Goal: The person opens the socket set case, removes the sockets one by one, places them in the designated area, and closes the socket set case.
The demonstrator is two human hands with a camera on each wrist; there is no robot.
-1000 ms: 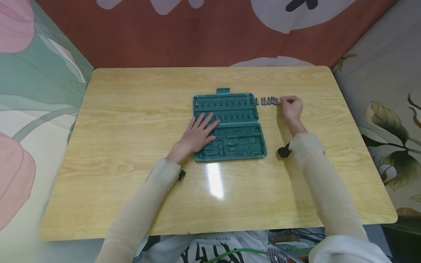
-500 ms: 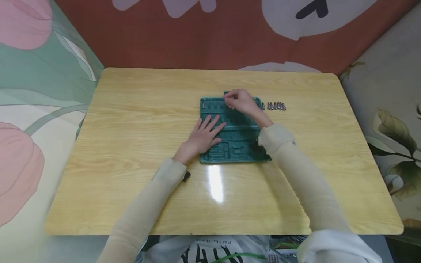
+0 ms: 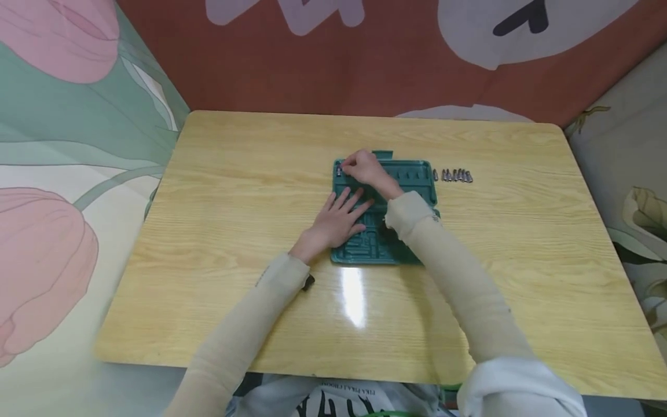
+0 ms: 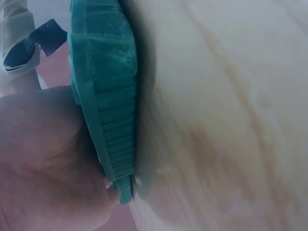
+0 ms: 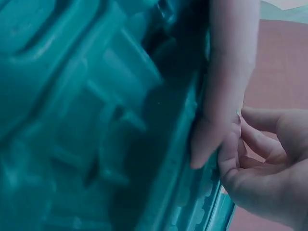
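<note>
A green plastic tool tray [image 3: 411, 174] lies open in the middle of the wooden table [image 3: 250, 174]. My left hand [image 3: 341, 215] rests flat on the tray's left half, fingers spread and straight. In the left wrist view the palm [image 4: 43, 159] presses against the tray's ribbed edge [image 4: 108, 101]. My right hand [image 3: 350, 169] reaches across to the tray's top left corner, fingertips pinched on a small metal bit that is mostly hidden. One bit [image 3: 339, 171] sits in the corner slot just left of those fingers. The right wrist view shows curled fingers [image 5: 260, 163] over the tray's slots [image 5: 72, 120].
A short row of several loose metal bits [image 3: 453, 175] lies on the table just right of the tray. Patterned fabric walls close in the table at the back and on both sides. The table's near edge is at my body.
My right hand left the row of loose bits and travelled left across the tray to its top left corner. The left hand stayed flat on the tray. The view shifted slightly.
</note>
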